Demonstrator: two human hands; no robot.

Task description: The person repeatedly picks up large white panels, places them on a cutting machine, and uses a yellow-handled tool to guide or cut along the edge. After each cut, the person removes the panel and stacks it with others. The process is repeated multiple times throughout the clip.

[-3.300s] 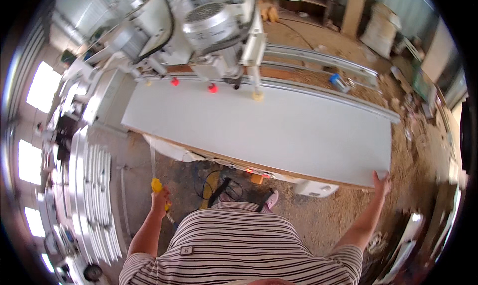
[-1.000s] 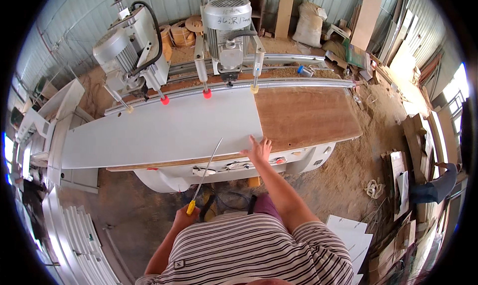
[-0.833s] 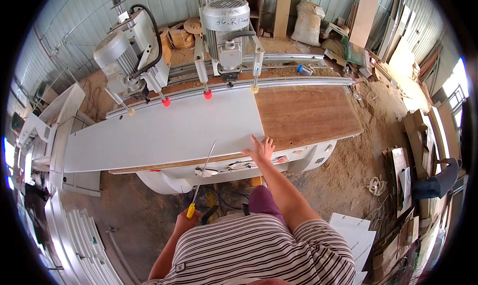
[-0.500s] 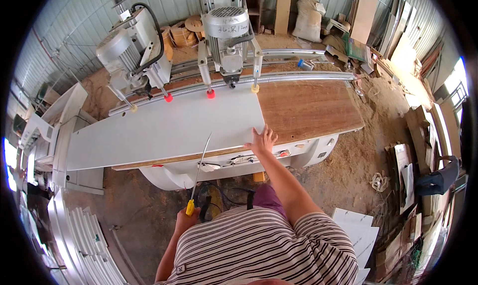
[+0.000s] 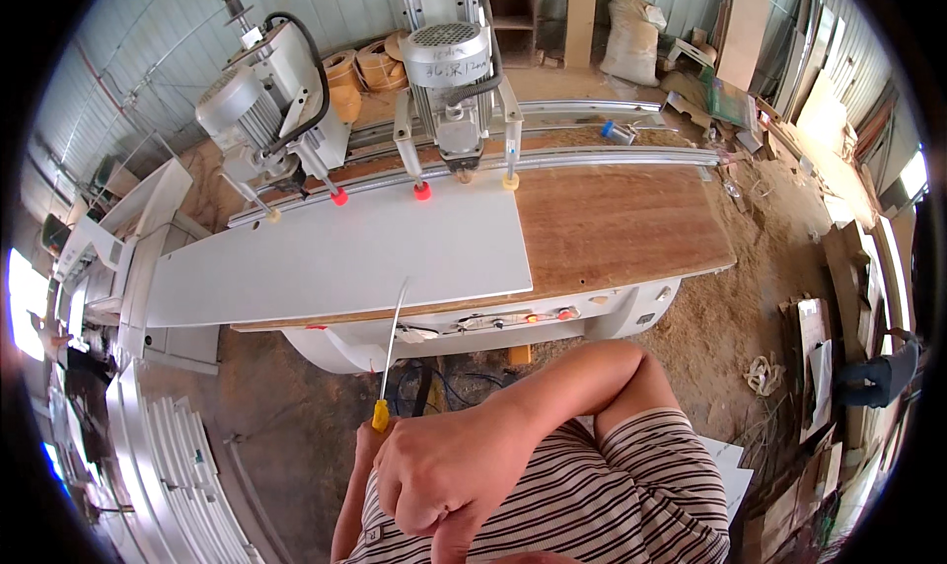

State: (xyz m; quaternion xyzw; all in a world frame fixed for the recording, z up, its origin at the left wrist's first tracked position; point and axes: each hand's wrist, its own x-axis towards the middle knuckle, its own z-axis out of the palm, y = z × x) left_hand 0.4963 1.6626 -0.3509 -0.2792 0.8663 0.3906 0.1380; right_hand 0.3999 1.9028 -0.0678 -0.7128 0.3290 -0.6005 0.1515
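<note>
My left hand (image 5: pixel 366 444) is closed around the yellow handle (image 5: pixel 380 415) of a long thin metal rod (image 5: pixel 393 339) with a bent tip, much like a long screwdriver. The rod points away from me, and its tip overlaps the near part of a white board (image 5: pixel 345 253) in view. Close in front of my chest, my right hand (image 5: pixel 444 470) is raised with its fingers curled in. Its palm is hidden, and no object shows in it. The board lies on a brown wooden machine table (image 5: pixel 621 219), under red and yellow-tipped clamp rods.
Two motor-driven drilling heads (image 5: pixel 449 56) stand over the board's far edge, with a brownish blur below the right one. Metal rails (image 5: pixel 621 157) run behind. Boards lean at the right, near another person (image 5: pixel 878 375). White panels (image 5: pixel 192 475) are stacked at the lower left.
My right hand has left the board's near right corner, come back toward my chest and curled its fingers. A brownish blur now shows under the right drilling head. The view has shifted slightly.
</note>
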